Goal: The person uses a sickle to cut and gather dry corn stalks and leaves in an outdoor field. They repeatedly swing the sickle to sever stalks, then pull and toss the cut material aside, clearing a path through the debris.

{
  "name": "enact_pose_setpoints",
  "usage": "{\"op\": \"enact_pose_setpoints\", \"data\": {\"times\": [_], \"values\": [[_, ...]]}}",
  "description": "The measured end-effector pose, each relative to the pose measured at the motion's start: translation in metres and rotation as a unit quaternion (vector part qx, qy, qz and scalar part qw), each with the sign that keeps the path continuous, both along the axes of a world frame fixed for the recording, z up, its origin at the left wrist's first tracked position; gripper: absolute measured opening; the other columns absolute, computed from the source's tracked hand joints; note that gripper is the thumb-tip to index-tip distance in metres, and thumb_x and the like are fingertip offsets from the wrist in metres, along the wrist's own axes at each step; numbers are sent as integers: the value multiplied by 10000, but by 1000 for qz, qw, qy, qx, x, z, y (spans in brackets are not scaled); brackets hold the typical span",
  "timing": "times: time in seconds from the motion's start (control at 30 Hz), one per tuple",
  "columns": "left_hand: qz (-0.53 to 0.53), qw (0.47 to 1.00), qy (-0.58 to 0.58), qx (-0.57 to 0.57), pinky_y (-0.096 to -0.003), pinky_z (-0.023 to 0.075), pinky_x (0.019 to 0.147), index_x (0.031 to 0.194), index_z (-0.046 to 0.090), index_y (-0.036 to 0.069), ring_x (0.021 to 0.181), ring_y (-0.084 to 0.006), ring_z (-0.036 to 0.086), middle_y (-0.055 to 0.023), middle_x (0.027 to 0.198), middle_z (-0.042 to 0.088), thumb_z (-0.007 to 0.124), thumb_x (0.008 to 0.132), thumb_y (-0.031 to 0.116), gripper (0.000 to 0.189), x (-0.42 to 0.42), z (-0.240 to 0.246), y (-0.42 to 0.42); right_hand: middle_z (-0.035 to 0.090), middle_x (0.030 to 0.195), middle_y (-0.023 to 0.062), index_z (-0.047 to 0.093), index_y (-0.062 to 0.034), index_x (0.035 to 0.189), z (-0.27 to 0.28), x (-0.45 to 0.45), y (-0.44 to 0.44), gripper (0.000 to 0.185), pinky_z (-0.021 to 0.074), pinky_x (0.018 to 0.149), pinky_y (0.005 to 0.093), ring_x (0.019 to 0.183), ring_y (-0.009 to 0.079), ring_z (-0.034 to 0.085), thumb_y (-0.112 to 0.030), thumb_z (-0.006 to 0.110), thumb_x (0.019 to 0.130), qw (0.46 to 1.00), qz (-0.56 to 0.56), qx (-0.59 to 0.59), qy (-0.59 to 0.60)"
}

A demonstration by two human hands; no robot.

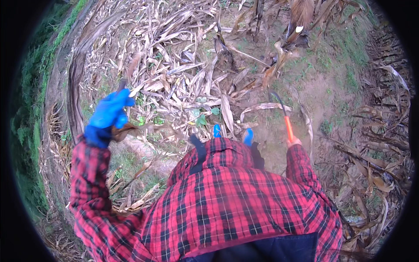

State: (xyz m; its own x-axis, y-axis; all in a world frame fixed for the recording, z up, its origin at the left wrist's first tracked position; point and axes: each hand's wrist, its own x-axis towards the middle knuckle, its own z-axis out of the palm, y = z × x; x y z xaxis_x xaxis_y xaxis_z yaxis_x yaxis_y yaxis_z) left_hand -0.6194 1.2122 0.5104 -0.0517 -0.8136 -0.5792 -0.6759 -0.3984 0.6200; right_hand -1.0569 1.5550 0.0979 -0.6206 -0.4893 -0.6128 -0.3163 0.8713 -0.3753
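My left hand (pixel 109 113), in a blue glove, is raised at the left, closed around a dry corn stalk (pixel 132 65). Motion blurs both. A brown dry leaf (pixel 126 131) hangs beside the wrist. A long withered stalk or leaf (pixel 77 75) curves past the hand's outer side; whether the hand holds it too, I cannot tell. On the right, my ungloved right hand (pixel 295 141) grips the orange handle (pixel 288 127) of a sickle. Its dark curved blade (pixel 279 99) points away from me, above bare soil and near a fallen corn leaf (pixel 266 106).
Dry corn leaves and stalks (pixel 176 42) litter the ground ahead. Brown corn stalks (pixel 280 59) rise at the upper right. More dried plants (pixel 376 157) line the right side, with green growth (pixel 29 131) at the far left. My blue shoes (pixel 248 137) show below my chest.
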Motion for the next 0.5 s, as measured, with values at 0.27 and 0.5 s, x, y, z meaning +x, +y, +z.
{"op": "enact_pose_setpoints", "data": {"times": [0.27,0.5], "values": [[-330,932,-86,126,-263,424,527,1063,534,20,570,-115,520,-52,681,539,591,723,572,651,-132,-125,33,520,675,31,514,-66,1052,199,129,-193,241,344,395,220,437,66,391,-154,584,839,654,-226,-344,-635],[-506,839,-187,67,-348,453,673,1277,393,60,739,-255,593,-166,859,611,594,689,595,820,-152,-122,47,495,642,22,473,-103,821,183,128,-193,187,436,427,256,483,105,471,-187,639,801,672,-322,-373,-552]]}}
